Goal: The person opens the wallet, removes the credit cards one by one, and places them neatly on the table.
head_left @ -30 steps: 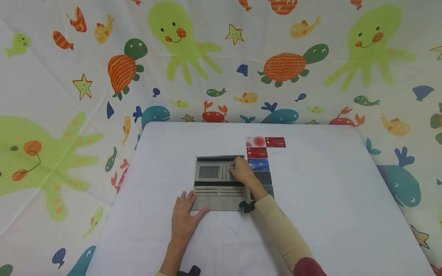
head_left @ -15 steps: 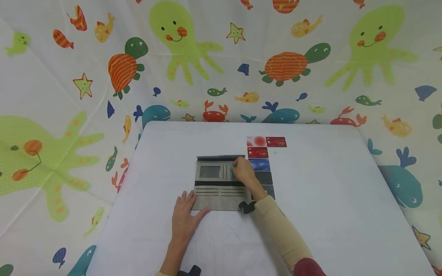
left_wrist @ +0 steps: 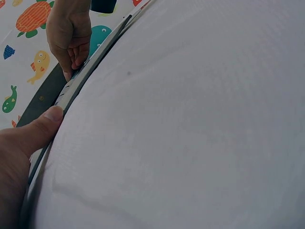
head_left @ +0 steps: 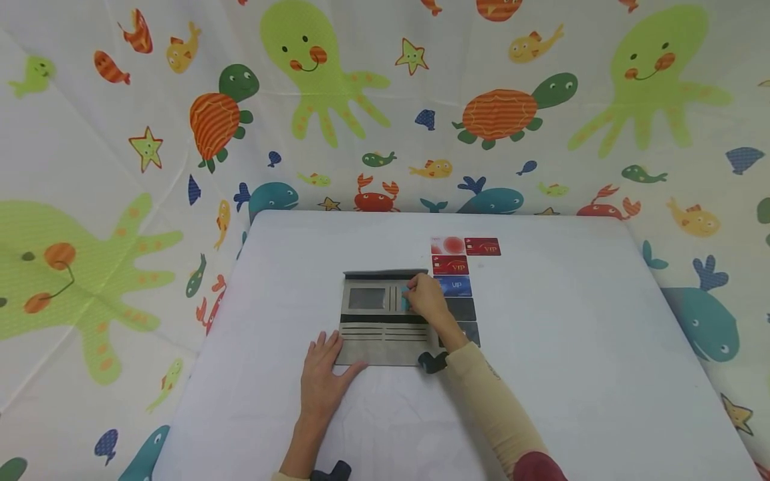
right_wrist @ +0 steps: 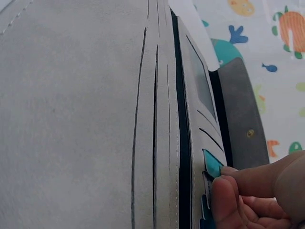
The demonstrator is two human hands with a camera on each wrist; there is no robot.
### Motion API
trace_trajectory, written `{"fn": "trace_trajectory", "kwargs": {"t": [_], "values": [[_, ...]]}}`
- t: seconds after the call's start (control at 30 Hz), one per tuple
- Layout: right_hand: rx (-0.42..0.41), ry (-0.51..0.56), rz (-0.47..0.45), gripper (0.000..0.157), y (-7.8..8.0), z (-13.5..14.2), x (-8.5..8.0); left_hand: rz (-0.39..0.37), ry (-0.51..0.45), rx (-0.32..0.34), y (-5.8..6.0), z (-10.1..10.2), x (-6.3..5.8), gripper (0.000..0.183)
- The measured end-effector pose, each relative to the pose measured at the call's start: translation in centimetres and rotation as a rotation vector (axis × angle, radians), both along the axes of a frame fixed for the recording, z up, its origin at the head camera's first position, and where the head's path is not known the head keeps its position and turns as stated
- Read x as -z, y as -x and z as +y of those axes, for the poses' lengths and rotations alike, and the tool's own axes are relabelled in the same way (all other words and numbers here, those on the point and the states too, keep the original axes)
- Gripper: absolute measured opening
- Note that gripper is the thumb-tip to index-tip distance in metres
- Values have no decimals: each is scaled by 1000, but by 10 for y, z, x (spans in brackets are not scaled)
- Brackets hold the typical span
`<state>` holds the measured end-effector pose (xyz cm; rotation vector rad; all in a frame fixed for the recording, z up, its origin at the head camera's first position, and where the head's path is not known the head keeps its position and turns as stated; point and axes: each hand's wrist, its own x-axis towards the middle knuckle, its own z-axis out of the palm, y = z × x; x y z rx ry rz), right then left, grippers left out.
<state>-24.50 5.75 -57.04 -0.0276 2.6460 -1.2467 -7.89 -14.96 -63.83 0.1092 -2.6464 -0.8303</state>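
A grey wallet (head_left: pixel 355 354) lies unfolded on the white table, with slits for cards and a clear window in its upper half. My right hand (head_left: pixel 428 298) pinches a teal card (right_wrist: pixel 213 163) between thumb and forefinger. In the right wrist view that card sits partly inside a slot, and edges of other cards show below it, partly hidden by the fingers. My left hand (head_left: pixel 325 377) rests at the wallet's lower left corner, fingers straight. In the left wrist view its thumb (left_wrist: pixel 51 117) presses on the near edge.
Beside the wallet on the right lie a white card with a red circle (head_left: pixel 448 246), two red VIP cards (head_left: pixel 482 246), a blue VIP card (head_left: pixel 456 286) and dark cards (head_left: pixel 462 308), partly behind my right arm. A sea-animal curtain (head_left: pixel 337 160) hangs behind the table.
My right fingertips have shifted very slightly to the right on the teal card. My left hand and the wallet stay in place; the head view has drifted a little.
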Motion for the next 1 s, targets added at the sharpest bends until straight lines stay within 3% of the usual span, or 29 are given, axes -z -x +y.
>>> {"fn": "trace_trajectory", "kwargs": {"t": [0.8,1.0], "values": [[22,74,-49,22,0,18,2,61,15,9,2,4,1,79],[5,63,-10,25,-5,14,4,62,22,-1,1,2,-1,78]]}}
